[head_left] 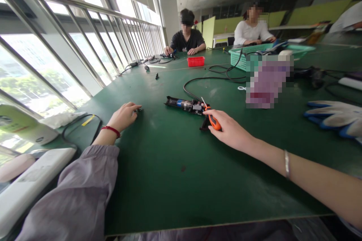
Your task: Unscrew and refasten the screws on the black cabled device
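My right hand point(227, 128) is closed around the orange and black handle of a screwdriver point(215, 122), whose thin shaft points up and away to the left. Under and beside it lies an opened black corded device point(185, 104), its inner parts showing blue and metallic. A black cable point(195, 80) runs from it toward the back. To the left, my left hand point(123, 116) rests on the green table with its fingers curled together. Something small and dark shows at those fingertips, too little to name.
Beyond the device stand a red basket point(195, 61) and a green basket point(239, 58) with items inside. Gloves point(339, 116) lie at right. A white power strip point(36, 177) and a green bottle point(24, 125) are at left by the railing point(85, 41). People sit across the table.
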Available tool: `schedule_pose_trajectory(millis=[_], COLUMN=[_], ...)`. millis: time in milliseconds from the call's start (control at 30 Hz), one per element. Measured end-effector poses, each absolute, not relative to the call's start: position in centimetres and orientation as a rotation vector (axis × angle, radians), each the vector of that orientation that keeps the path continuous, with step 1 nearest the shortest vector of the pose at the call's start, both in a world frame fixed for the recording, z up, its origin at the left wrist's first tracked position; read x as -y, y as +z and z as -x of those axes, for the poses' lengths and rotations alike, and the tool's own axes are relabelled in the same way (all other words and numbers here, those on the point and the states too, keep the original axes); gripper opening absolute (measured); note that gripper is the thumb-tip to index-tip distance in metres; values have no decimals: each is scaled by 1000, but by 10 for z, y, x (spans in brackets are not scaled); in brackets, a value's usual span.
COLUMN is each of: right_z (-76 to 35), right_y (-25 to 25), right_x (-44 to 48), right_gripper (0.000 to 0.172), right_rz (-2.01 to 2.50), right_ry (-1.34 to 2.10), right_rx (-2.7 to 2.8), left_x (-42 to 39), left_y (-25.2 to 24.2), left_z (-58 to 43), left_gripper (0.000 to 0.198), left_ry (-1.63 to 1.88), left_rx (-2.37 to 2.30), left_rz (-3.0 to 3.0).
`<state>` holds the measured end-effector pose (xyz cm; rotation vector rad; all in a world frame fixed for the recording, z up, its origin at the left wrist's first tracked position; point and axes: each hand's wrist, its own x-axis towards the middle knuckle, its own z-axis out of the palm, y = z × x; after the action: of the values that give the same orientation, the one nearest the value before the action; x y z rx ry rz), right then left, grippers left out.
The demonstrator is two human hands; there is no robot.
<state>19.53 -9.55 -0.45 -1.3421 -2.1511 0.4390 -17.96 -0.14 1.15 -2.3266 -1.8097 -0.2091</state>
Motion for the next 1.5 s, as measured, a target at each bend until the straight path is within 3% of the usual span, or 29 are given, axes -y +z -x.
schedule_pose_trajectory(millis=[200,367,500,700,1167,1500], right_z=[-196,-196,-196,-195,-195,-191], right_y=[-5,-3,-2,-7,-1,0], right_x=[94,95,95,92,97,101], right_gripper=[44,43,44,44,44,47], right_rz=[1326,1343,1347,1279,1355,1372], right_ry=[419,425,425,361,431,470], right_rx=[2165,2177,2179,2166,2174,2124], left_x=[7,12,36,74,60,56], left_y=[21,23,16,2,-2,-2], left_z=[162,134,71,3,28,34], left_gripper=[39,29,21,20,27,25], left_ry=[-65,-233,-422,-472,-442,-444], left_rx=[1812,1810,1488,1096,1590,1538], left_rz=[2214,2400,2781,2861,2453,2514])
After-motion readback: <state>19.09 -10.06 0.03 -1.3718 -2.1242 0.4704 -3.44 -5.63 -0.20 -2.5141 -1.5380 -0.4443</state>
